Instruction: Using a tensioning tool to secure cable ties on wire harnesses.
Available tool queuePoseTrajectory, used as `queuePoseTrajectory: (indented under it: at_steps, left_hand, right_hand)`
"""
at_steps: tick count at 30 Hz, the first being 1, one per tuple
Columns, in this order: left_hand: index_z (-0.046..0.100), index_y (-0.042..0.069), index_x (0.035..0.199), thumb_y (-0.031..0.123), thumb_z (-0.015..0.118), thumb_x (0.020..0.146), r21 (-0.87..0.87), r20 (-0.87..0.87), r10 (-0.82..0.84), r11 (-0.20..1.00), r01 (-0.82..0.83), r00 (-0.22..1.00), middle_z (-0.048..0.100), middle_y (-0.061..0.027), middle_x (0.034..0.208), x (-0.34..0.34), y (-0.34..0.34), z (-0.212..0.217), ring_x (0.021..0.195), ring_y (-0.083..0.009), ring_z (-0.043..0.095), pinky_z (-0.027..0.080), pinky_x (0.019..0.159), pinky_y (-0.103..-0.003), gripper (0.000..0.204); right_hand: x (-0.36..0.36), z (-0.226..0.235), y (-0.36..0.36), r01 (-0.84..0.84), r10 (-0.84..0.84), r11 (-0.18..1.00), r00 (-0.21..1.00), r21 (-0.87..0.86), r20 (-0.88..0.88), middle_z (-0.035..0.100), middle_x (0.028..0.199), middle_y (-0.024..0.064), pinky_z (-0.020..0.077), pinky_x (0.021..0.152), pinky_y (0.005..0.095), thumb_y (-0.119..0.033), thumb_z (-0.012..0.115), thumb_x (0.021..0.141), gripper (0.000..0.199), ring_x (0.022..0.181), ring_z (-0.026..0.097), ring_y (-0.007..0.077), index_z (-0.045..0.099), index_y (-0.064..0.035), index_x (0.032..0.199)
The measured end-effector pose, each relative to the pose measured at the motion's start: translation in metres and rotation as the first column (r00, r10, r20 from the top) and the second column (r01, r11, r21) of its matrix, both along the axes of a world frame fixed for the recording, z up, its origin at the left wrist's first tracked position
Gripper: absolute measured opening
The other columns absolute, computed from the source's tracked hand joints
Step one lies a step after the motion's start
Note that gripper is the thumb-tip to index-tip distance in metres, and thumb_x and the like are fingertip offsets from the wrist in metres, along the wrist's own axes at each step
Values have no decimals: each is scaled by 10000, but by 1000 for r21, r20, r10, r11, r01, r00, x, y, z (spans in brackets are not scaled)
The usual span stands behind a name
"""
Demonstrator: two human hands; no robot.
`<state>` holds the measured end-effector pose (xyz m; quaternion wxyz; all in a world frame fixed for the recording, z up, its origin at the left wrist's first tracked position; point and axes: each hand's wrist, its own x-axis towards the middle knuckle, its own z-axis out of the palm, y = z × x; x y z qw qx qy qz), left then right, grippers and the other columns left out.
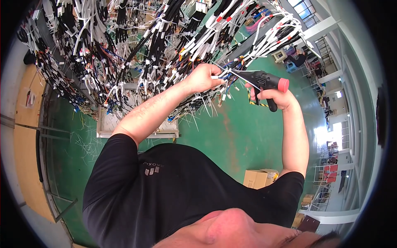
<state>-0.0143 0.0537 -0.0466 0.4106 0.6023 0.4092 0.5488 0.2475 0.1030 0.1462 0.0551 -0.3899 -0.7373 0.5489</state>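
My right hand [280,98] grips a black cable tie gun [264,78] with a red round end, its fingers wrapped about the handle and trigger. The gun's narrow nose points left and meets a bundle of thin wires [236,65]. A white strip, like a cable tie tail [247,79], runs along beside the nose. My left hand [202,78] is closed around the wires just left of the nose, with small white connectors near its fingertips. From this bundle, white and black cables with red bands [273,39] loop up to the right.
Many hanging wire harnesses [153,53] fill the upper left and middle. Under them stands a white tray [138,130]. Cut strips [89,144] litter the green floor. An open cardboard box [255,178] sits lower right. At far left is a wooden board [31,161]; a person [297,60] sits far right.
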Motion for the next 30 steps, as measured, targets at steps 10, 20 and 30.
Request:
queuePoseTrajectory:
  at_steps: [10,20,30]
  left_hand:
    - [697,-10,887,99,776,921,122,55,-88,989,81,995,624,-46,780,-2,8,-8,698,-107,617,500,641,-332,140]
    - [761,63,1291,140,771,968,-206,226,34,978,14,974,761,-5,861,10,1,-7,695,-53,635,516,646,-263,333]
    - [768,129,1286,208,766,972,-10,-92,224,974,-226,970,771,-70,817,7,-6,-6,692,-102,657,542,687,-313,324]
  right_hand:
    - [23,-60,-10,194,-189,973,981,128,-54,625,729,-20,465,548,288,-205,839,901,295,600,578,88,702,-70,1124]
    - [31,-82,-42,16,-27,697,1000,717,4,567,996,116,509,898,391,-139,886,771,518,936,601,314,608,-8,1187]
    - [37,-65,-20,59,-76,996,933,-60,-351,732,1070,82,547,926,391,-252,837,901,671,1014,717,235,570,4,1461]
